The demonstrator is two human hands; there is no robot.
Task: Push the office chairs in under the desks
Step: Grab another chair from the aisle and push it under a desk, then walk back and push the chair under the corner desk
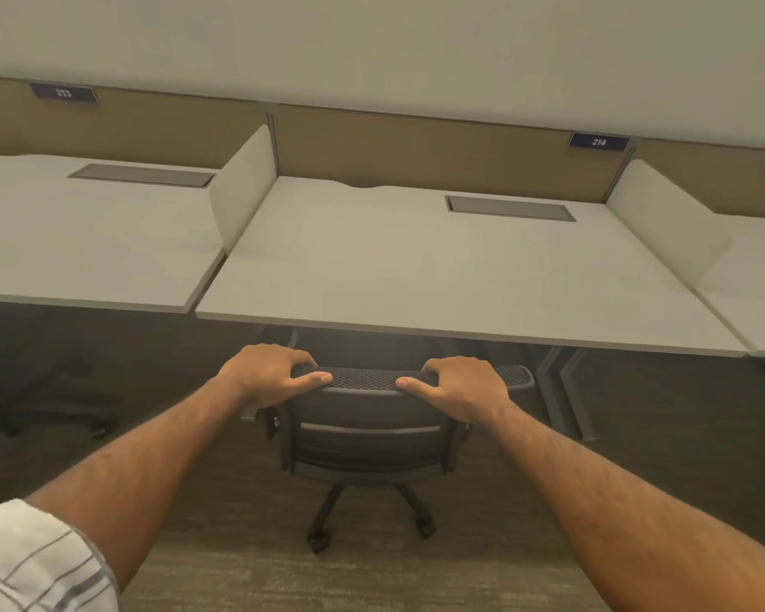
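Observation:
A black mesh office chair (365,439) stands in front of the white desk (438,276) labelled 214, its seat under the desk's front edge and its back facing me. My left hand (268,375) grips the left end of the backrest's top rim. My right hand (462,386) grips the same rim toward its right end. The chair's wheeled base (363,519) shows below on the carpet.
A second white desk (85,240) labelled 213 sits to the left, with another dark chair (49,404) in shadow beneath it. White divider panels (244,187) separate the desks. Grey desk legs (566,390) stand right of the chair. A third desk begins at the far right.

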